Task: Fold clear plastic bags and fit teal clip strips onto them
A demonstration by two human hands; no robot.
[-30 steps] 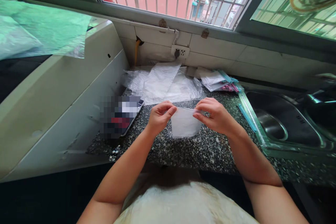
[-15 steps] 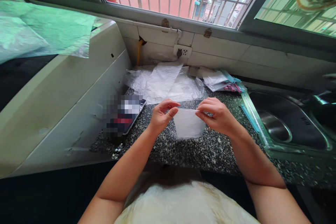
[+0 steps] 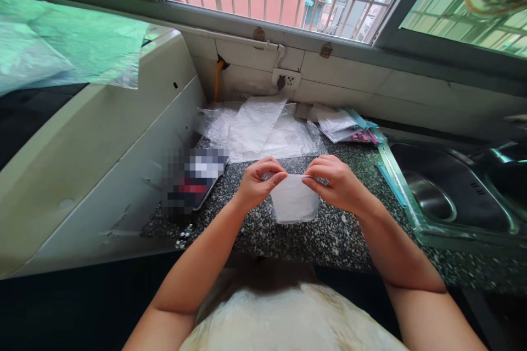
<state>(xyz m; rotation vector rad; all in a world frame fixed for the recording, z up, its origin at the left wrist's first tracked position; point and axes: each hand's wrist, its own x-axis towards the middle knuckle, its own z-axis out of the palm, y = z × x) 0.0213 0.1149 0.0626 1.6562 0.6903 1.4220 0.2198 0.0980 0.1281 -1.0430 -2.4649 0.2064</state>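
A small translucent plastic bag (image 3: 295,202) hangs upright between my two hands over the speckled counter (image 3: 259,238). My left hand (image 3: 260,180) pinches its top left corner between thumb and fingers. At the top right corner, my right hand (image 3: 334,180) has the same edge pinched. The bag's top edge is stretched nearly level, and its lower end is close to the counter. Behind my hands lies a pile of clear plastic bags (image 3: 263,130), spread flat and overlapping.
To the left is a phone (image 3: 201,178), partly blurred out, beside a pale appliance (image 3: 123,164). Bags with blue and pink strips (image 3: 349,125) lie at the back right. A steel sink (image 3: 448,186) is on the right, with a blue strip (image 3: 392,185) along it. A wall socket (image 3: 287,80) is behind.
My hands have come slightly closer together along the bag's top edge. The bag has dropped a little and tilts less; both hands keep their pinch.
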